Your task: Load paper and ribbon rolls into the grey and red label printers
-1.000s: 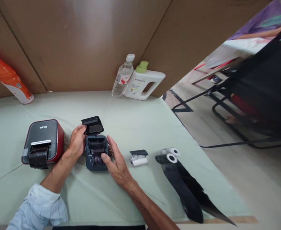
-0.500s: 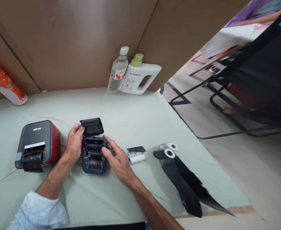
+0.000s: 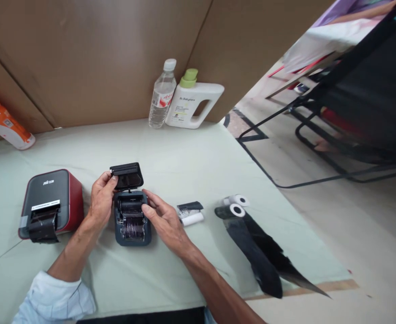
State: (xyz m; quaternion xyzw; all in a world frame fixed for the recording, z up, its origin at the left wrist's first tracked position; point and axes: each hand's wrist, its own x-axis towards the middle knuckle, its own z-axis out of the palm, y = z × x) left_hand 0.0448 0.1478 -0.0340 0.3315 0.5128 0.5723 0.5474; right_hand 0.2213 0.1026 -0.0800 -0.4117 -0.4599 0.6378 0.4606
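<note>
A small dark blue label printer lies on the pale green table with its black lid tilted up. My left hand grips the lid's left edge with thumb and fingers. My right hand rests against the printer's right side, thumb hooked over the open paper bay. Just right of it lies a small white paper roll beside a black holder piece.
A red and black printer stands at the left. Two rolls with long black film tails lie at the right. A water bottle, a white jug and an orange bottle stand at the brown wall. A black frame stands on the floor at right.
My right thumb has moved from the front of the paper bay up to its right rim. The view has shifted slightly; the left hand stays on the lid.
</note>
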